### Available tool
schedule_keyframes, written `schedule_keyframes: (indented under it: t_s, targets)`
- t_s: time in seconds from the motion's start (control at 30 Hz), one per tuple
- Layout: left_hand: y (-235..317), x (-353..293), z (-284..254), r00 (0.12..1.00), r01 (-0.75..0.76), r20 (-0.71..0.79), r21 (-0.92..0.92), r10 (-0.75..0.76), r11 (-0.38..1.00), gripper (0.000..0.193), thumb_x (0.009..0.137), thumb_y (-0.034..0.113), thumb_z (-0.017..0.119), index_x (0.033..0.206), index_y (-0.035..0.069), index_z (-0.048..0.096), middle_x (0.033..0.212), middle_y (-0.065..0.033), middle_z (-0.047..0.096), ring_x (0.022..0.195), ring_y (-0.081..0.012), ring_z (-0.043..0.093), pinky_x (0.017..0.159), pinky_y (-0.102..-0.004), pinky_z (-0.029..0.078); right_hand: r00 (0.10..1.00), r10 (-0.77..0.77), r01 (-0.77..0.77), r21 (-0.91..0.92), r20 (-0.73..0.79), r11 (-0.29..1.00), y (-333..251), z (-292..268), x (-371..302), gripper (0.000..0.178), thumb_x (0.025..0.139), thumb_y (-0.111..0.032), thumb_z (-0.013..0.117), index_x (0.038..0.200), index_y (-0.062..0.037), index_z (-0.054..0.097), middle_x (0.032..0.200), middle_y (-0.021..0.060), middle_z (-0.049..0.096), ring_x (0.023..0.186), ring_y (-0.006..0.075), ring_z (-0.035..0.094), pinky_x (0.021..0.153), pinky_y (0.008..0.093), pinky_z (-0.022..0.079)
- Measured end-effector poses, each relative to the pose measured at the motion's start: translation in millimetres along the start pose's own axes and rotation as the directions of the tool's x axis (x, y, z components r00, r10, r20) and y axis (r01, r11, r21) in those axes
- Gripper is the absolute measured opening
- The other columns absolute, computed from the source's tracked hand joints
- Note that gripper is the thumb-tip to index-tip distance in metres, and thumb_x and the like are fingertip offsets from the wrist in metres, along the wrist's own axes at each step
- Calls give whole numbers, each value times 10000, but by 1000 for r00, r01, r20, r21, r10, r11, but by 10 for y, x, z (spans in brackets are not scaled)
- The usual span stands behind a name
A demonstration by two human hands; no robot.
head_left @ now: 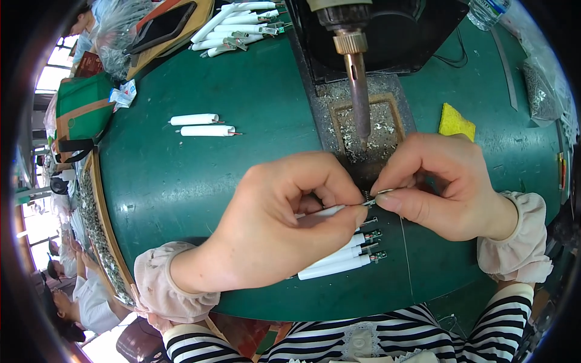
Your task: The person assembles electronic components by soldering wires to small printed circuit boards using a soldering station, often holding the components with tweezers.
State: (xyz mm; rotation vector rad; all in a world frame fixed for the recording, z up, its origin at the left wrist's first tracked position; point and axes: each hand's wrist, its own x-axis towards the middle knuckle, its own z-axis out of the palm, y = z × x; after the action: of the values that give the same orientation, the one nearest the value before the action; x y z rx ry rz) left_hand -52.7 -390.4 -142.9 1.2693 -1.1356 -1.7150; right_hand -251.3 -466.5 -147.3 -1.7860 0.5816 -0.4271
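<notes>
My left hand (284,224) is closed around a slim white tube (324,213), its far end pinched between thumb and forefinger. A small part with pins sticks out of that end, mostly hidden by the fingertips. My right hand (439,187) meets it there, thumb and forefinger pinching a thin silvery wire (385,191); a fine strand hangs below that hand toward the table edge. Just above both hands points the tip of a mounted soldering iron (359,100). Under my left hand lie several white tubes (336,265) with small circuit boards at their right ends.
Beneath the iron sits a tray (396,115) littered with solder bits. A yellow sponge (455,123) lies right of it. Two white tubes (207,130) rest at left; a pile of tubes (242,27) lies behind. A phone (162,27) sits far left. Other people work beyond the left edge.
</notes>
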Motion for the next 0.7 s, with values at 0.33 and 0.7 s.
schedule_keyframes:
  t_s: [0.33,0.7]
  targets:
    - [-31,-85,100,889,-382,108,711,445,590,223,653,44,725,794,19,554,760,-92,562,687,-227,575,589,-284,464,970,76,-63,-64,231,996,-10,0,27,90,741,-73,632,768,-21,563,585,54,558,515,145,552,472,251,410]
    - [214,690,-1355,650,-18,251,949,717,-315,235,623,11,663,833,60,571,866,-67,540,844,-271,519,713,-341,449,969,65,-26,-165,238,986,34,72,6,96,736,-89,628,786,-35,566,626,69,570,550,205,572,499,288,433]
